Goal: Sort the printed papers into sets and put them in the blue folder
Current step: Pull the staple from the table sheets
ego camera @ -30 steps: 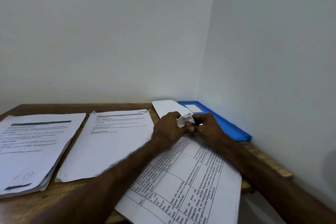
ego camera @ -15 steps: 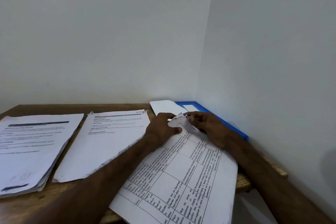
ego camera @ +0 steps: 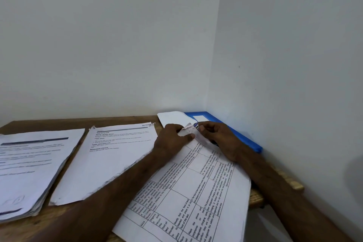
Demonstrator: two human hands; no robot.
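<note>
Printed sheets (ego camera: 196,192), black text in ruled cells, top corner crumpled upward.

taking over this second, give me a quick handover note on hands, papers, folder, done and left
Left hand pinches the curled top corner of the table-printed set. Right hand holds a small blue and silver object at that corner; what it is I cannot tell.
Two more sets lie to the left: middle set, left set. Blue folder lies closed by the wall corner.
Done: three sets laid out.
Left: finish this corner, put all sets in the folder.
</note>
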